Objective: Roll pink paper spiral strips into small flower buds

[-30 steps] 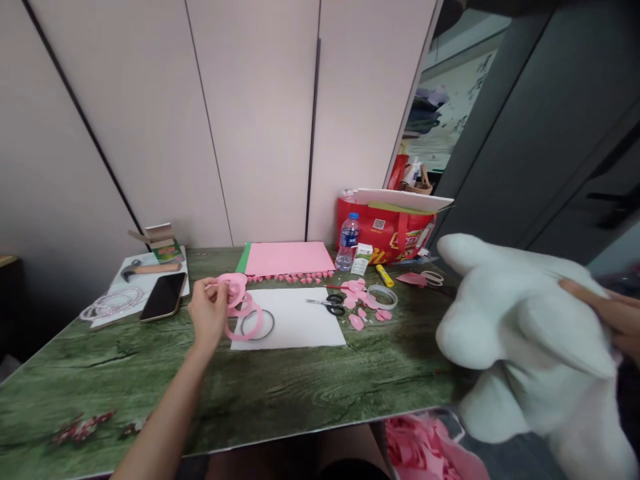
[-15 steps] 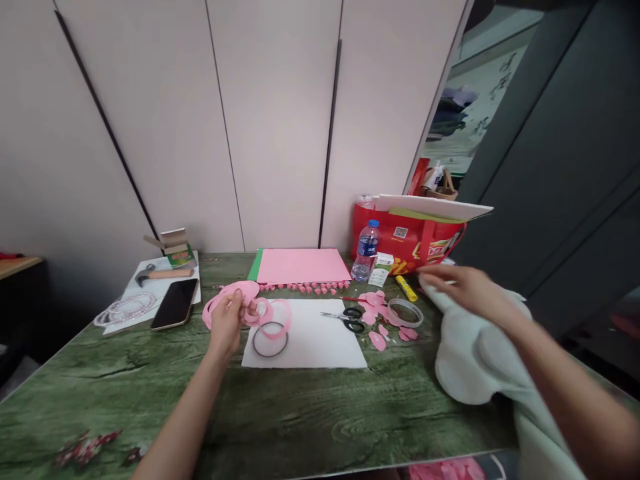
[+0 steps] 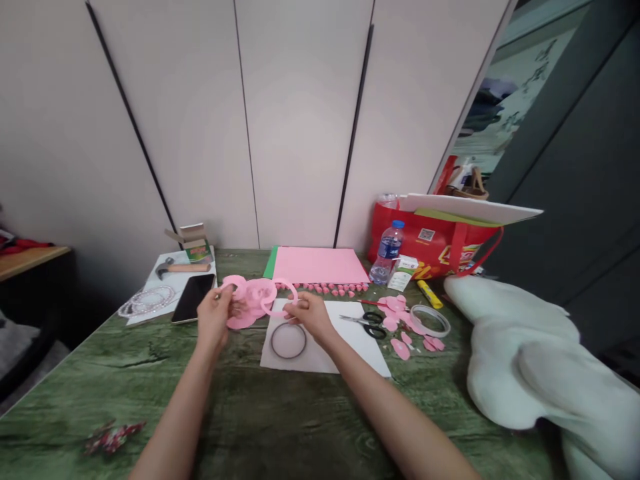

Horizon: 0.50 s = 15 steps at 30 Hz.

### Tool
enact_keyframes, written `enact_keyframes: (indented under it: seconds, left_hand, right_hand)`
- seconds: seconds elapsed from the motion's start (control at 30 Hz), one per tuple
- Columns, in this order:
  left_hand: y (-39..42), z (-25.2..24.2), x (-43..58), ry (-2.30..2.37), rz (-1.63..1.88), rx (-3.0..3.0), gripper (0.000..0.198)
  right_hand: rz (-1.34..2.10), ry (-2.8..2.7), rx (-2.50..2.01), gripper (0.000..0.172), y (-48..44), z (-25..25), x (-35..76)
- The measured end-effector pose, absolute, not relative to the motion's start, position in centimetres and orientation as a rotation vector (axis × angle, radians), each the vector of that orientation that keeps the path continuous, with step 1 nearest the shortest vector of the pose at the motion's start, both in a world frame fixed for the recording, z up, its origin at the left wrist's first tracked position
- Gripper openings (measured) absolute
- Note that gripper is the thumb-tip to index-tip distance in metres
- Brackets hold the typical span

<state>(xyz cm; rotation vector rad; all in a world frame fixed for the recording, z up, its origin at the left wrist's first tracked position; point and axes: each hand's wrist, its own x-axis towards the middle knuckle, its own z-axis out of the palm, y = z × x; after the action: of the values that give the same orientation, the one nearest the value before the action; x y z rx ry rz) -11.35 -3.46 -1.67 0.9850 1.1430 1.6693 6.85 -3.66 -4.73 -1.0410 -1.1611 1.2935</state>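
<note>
My left hand (image 3: 213, 315) is closed on the left edge of a bunch of curling pink paper pieces (image 3: 243, 321), lifted over the table. My right hand (image 3: 311, 312) pinches a pink paper ring-shaped strip (image 3: 294, 291) at the right of that bunch. Beneath them lies a white sheet (image 3: 325, 363) with a thin dark ring (image 3: 273, 340) on it. Scissors with black handles (image 3: 374, 325) rest across the sheet's right edge. Small pink paper roses (image 3: 341, 291) form a row in front of a stack of pink paper (image 3: 320, 265).
To the left are a phone (image 3: 193, 300), a hammer (image 3: 187, 268), a beaded coil (image 3: 150, 302) and a small box (image 3: 197, 250). Pink scraps (image 3: 400, 348), a tape roll (image 3: 447, 327), glue stick (image 3: 430, 294), bottle (image 3: 387, 253), red bag (image 3: 443, 247) and white plush item (image 3: 505, 380) occupy the right.
My right hand has come from the plush item at the right to the pink paper and now grips a strip. My left hand still holds the paper. The view has shifted left.
</note>
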Motion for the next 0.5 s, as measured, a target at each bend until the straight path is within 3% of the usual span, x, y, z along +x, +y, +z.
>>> enact_keyframes:
  seconds: [0.5]
  left_hand:
    - [-2.2, -1.5, -16.3, 1.310, 1.614, 1.070, 0.028]
  right_hand:
    - [0.984, -1.407, -1.199, 0.036, 1.0, -5.6, 2.6]
